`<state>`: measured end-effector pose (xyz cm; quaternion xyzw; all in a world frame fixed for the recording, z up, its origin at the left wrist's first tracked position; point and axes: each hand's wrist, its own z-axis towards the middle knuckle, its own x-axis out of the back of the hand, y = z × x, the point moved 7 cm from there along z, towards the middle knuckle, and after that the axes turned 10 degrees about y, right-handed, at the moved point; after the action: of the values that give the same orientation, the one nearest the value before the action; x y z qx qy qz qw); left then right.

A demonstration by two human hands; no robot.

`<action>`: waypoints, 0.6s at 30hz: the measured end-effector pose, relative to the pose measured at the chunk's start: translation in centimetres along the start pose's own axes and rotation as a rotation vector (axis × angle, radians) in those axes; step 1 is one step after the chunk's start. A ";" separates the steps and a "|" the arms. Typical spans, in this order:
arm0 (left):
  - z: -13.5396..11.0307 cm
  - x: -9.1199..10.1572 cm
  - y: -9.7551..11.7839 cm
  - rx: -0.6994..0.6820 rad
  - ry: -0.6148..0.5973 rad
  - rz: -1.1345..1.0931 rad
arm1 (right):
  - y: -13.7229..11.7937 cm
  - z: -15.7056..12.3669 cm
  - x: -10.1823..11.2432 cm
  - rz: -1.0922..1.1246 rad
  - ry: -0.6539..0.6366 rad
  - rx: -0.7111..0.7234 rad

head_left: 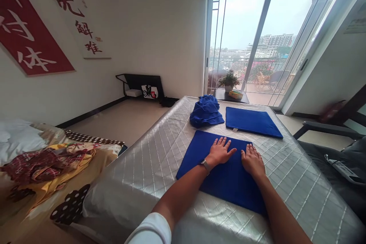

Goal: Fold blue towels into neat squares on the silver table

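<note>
A folded blue cloth lies flat on the silver quilted mattress in front of me. My left hand rests palm down on it with fingers spread, a band on the wrist. My right hand lies flat on the same cloth just to the right, fingers together and stretched forward. Farther back a second folded blue cloth lies flat, and a crumpled pile of blue cloths sits to its left.
A bed with patterned bedding and a red checked garment is at the left. A small black table with a potted plant stands by the glass balcony doors. A dark chair is at the right.
</note>
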<state>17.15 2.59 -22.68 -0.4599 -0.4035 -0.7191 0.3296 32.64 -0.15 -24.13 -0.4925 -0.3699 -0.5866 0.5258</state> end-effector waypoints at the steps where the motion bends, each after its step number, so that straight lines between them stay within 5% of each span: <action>1: -0.1 0.3 -1.2 0.020 0.000 0.005 | 0.0 0.0 0.0 -0.001 0.000 -0.002; 9: -2.3 4.1 -13.4 0.311 0.077 0.103 | 0.1 0.0 -0.1 -0.017 -0.023 -0.008; 18: -2.4 3.9 -13.6 0.308 0.077 0.126 | -1.2 1.0 2.0 -0.222 0.066 0.074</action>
<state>3.27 6.26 -23.41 -0.4001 -0.4665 -0.6438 0.4558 31.72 0.50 -21.83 -0.4093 -0.4258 -0.6432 0.4874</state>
